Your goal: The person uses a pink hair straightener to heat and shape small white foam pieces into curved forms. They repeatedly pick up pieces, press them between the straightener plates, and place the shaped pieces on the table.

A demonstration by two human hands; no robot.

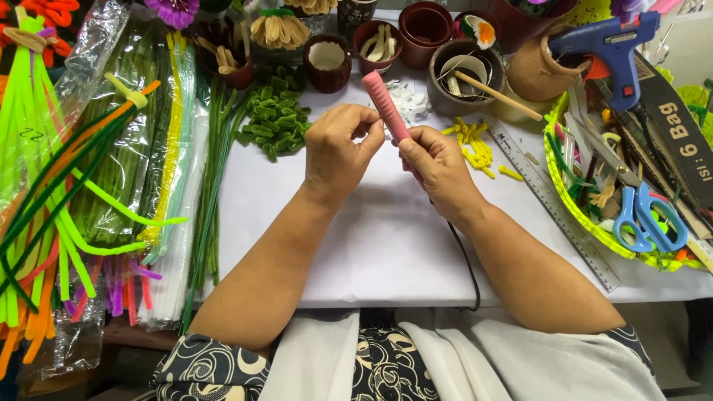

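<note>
right hand (438,165) wrapped round pink ribbed cylindrical tool (386,105) with black cord, mid-table over white cloth (371,238); left hand (338,152) fingers pinched narrow beside it, contents hidden; best keep tool tilted far, clear of green fuzzy pieces (276,119) left, work close

Craft workbench, likely a home hobby setup. White-covered table (356,245), bundles of pipe cleaners (89,193) at left, blue glue gun (613,44) and scissors (650,219) at right, small brown pots (425,24) along the far edge.
</note>
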